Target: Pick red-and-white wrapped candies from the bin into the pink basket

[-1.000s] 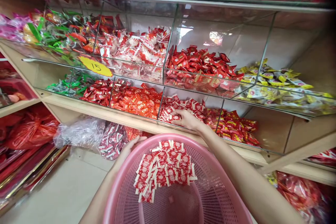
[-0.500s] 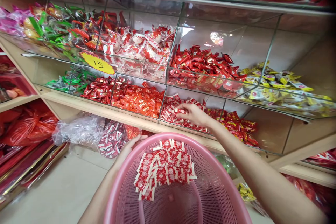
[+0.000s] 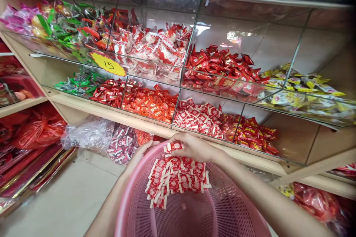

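A pink plastic basket (image 3: 128,192) tilts toward me, and my left hand (image 3: 144,151) grips its far left rim, the fingers partly hidden behind it. Inside, along the far wall, lie several small red-and-white wrapped candies (image 3: 178,177). My right hand (image 3: 194,149) is over the basket's far rim, its fingers closed on a red-and-white candy packet (image 3: 175,147) just above the others. Whether more than one is in that hand I cannot tell. Behind it, the lower shelf compartment holds a pile of the same candies (image 3: 197,116).
Clear-walled bins hold orange-red packets (image 3: 155,103), red packets (image 3: 222,66) and yellow packets (image 3: 303,81). A yellow tag (image 3: 108,63) reading 15 hangs on the upper bin front. Plastic bags (image 3: 89,135) lie on the tiled floor below the wooden ledge (image 3: 133,116).
My right hand has come back from the candy pile in the lower bin to the basket's far rim, carrying a red-and-white packet. My left hand stays on the rim.
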`<state>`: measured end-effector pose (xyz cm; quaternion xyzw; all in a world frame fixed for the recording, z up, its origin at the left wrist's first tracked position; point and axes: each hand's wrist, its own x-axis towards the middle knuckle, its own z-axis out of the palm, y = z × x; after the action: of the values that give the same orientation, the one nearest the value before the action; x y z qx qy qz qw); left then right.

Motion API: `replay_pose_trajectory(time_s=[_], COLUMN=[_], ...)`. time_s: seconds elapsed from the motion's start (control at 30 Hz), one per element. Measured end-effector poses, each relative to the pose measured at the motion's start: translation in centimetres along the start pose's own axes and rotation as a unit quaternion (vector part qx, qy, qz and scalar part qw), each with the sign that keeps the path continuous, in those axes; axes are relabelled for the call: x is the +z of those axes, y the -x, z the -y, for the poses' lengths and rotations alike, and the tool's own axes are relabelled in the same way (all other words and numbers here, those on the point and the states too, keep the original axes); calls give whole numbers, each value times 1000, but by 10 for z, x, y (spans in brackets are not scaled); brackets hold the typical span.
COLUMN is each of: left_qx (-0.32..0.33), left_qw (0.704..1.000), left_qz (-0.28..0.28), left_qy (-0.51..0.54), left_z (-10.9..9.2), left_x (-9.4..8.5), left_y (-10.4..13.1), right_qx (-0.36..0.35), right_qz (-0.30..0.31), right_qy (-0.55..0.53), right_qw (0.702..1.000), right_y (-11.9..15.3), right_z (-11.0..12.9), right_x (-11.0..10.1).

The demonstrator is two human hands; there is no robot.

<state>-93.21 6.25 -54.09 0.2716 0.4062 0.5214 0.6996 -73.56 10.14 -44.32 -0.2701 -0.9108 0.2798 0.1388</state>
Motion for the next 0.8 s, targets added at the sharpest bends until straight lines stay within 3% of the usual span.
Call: replay_pose_trajectory(time_s=[0.2, 0.43, 0.8], left_qx=[24, 32, 28], left_qw=[1000, 999, 1000], left_qz=[-6, 1, 7], left_qy=[-12, -12, -12], left_z=[2, 1, 2], left_x=[-3, -2, -2], left_y=[-2, -1, 0], right_qx=[-24, -62, -58], right_qz=[26, 54, 38], right_qy=[95, 132, 163], right_qw=[995, 988, 984], right_y=[-15, -16, -12], right_z=[-11, -13, -18], right_x=[24, 23, 27])
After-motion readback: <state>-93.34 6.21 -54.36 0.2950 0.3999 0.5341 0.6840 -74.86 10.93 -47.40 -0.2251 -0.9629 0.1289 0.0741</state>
